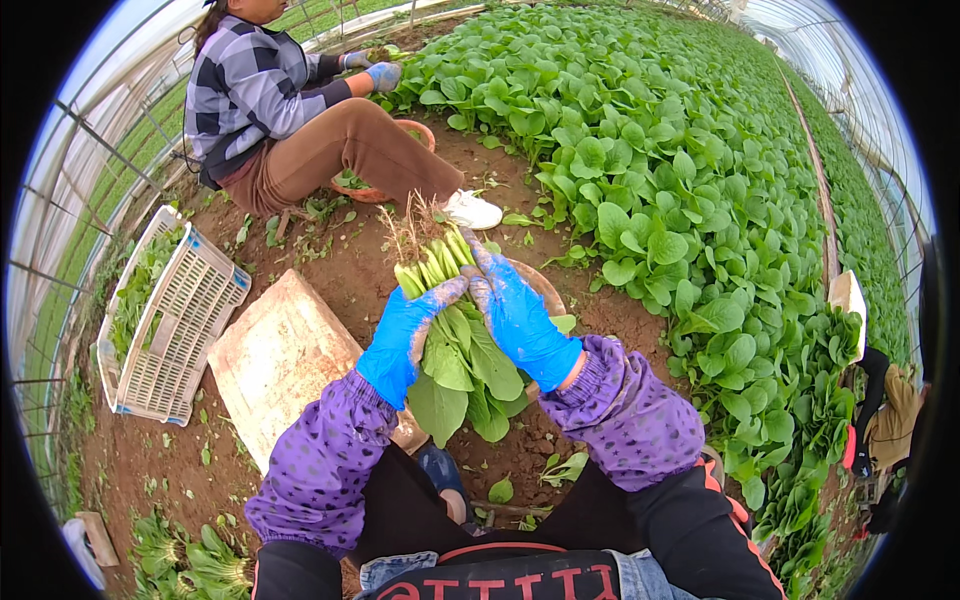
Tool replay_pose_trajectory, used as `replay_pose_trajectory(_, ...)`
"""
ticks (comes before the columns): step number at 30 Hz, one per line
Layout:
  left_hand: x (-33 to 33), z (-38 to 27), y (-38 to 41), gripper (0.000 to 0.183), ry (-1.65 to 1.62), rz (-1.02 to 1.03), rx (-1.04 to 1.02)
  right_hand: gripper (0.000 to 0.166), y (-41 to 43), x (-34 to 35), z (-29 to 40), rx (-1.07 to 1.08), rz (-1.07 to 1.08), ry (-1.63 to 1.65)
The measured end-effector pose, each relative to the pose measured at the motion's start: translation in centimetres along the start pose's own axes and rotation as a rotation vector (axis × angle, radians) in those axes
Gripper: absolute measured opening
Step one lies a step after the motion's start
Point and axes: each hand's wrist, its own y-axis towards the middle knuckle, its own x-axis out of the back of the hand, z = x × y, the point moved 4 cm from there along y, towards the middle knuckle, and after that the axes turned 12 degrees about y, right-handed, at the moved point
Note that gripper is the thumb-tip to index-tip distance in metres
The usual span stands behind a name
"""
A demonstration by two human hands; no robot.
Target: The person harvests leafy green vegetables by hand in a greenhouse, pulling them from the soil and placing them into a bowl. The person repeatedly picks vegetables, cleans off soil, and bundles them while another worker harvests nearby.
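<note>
Both my hands, in soiled blue gloves, are around a bunch of leafy greens (pixel 457 349). Pale stems and muddy roots (pixel 416 229) point away from me, while the broad leaves hang towards my lap. My left hand (pixel 409 330) grips the bunch from the left, its thumb lying across the stems. From the right, my right hand (pixel 517 307) presses on the stems, its thumb close to the left one. Partly hidden behind my right hand and the leaves is a round basin (pixel 544 285) on the soil.
A co-worker (pixel 277 112) in gloves sits at the far left, beside an orange basket (pixel 367 193). A white plastic crate (pixel 184 330) holding greens stands left, near a pale slab (pixel 285 360). Dense growing greens (pixel 660 187) fill the right. Pulled bunches (pixel 195 559) lie lower left.
</note>
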Motion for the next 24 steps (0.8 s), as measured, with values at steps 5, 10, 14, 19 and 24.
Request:
replay_pose_trajectory(5, -0.4, 0.8, 1.0, 0.034, 0.097, 0.001, -0.184, 0.049, -0.7, -0.8, -1.9, -0.065, -0.043, 0.317)
replay_pose_trajectory(10, 0.4, 2.0, 1.3, 0.034, 0.129, -0.099, -0.298, 0.049, -0.5, -1.0, 0.0, -0.032, -0.006, 0.014)
replay_pose_trajectory(14, -0.8, 0.9, 1.0, 0.044, -0.104, -0.037, -0.166, 0.047, 0.2, 1.2, 1.2, 0.055, 0.160, 0.162)
replay_pose_trajectory(19, -1.7, -2.7, 0.4, 0.049, -0.231, 0.222, -0.224, 0.042, 1.6, 11.9, 0.4, 0.060, 0.127, 0.376)
replay_pose_trajectory(24, -1.8, -2.9, -0.1, 0.036, -0.013, 0.240, -0.417, 0.038, -10.6, 23.3, -15.2, -0.515, -0.129, -0.011)
